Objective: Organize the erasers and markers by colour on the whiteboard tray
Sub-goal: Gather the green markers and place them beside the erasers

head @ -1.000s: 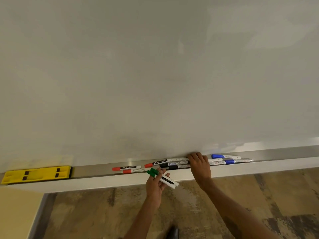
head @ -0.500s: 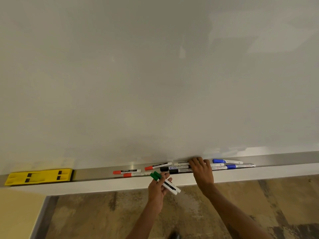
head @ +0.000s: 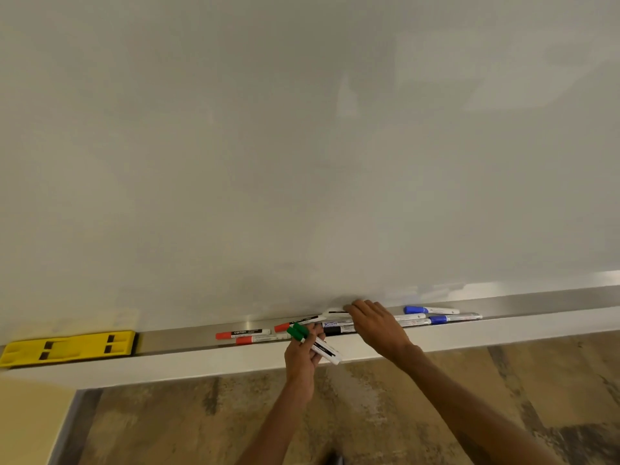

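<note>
A metal whiteboard tray [head: 188, 333] runs along the bottom of the board. My left hand [head: 302, 359] holds two green-capped markers [head: 315, 344] just in front of the tray. My right hand [head: 375, 325] reaches into the tray, with its fingertips on a white marker [head: 333, 311] against the board. Red-capped markers [head: 243, 333] lie to the left and a black-capped marker [head: 337, 329] lies beside my right hand. Blue-capped markers [head: 431, 310] lie to the right. A yellow eraser [head: 67, 348] sits at the tray's far left.
The whiteboard [head: 302, 146] fills most of the view. Below the tray is a mottled brown floor [head: 369, 414], with a yellowish wall [head: 30, 421] at the lower left. The tray stretches on to the right past the blue markers.
My right hand has shifted slightly left and up along the tray toward the board, now touching a white marker. My left hand keeps the green markers, raised a little closer to the tray.
</note>
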### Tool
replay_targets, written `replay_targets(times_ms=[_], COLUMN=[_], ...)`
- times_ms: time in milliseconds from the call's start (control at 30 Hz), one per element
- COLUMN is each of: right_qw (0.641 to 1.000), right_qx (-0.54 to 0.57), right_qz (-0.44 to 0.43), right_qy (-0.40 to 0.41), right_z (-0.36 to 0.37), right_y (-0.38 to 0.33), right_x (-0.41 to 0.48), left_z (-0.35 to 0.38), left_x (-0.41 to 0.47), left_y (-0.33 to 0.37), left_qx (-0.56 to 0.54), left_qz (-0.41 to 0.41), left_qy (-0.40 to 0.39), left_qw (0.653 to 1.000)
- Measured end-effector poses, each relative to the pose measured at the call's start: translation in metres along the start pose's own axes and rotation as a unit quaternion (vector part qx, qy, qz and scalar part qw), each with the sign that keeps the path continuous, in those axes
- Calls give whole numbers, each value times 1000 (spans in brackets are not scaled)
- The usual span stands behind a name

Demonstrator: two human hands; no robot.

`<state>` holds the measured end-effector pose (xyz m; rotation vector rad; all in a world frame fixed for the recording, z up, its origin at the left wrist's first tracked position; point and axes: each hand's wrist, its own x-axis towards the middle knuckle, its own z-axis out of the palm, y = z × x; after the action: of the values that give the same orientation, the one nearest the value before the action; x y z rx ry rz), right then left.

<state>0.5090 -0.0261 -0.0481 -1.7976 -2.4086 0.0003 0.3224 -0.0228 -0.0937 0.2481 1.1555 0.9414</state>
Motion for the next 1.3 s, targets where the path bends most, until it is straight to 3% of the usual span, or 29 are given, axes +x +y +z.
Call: replay_targets(times_ms=[133, 300, 500, 733, 800, 867, 967, 1033, 1133, 1300], right_qw=[993, 955, 927, 940, 926, 859, 645, 571, 539, 547], right_qx=[118, 286, 352, 322, 338, 438, 671, 727, 753, 751], right_qz=[2, 59, 130, 116, 170, 266, 353, 365, 365, 365], right_qy=[8, -53, -6, -5, 13, -12, -95, -108, -96, -65], right_z=[-16, -26, -13, 9, 16, 23, 29, 30, 38, 55], right_y=[-29, -81, -144, -200, -212, -220, -233, -243, -266, -298], right_x=[24, 56, 82, 95, 96, 93, 92, 93, 102, 120], left_z=[4, -11, -51, -102, -117, -133, -154, -166, -184, -206], left_x=[-4, -11, -23, -29, -28, -26, -22, -19, -15, -9], left_y=[22, 45, 72, 101, 113, 125, 139, 145, 155, 169], left_qx=[-22, -72, -85, -108, -127, -134, -132, -125, -129, -139], left_qz=[34, 32, 42, 53, 58, 68, 80, 84, 86, 80], left_qy=[3, -29, -27, 28, 48, 54, 80, 97, 118, 127], left_qw=[999, 996, 995, 992, 989, 987, 985, 984, 981, 979])
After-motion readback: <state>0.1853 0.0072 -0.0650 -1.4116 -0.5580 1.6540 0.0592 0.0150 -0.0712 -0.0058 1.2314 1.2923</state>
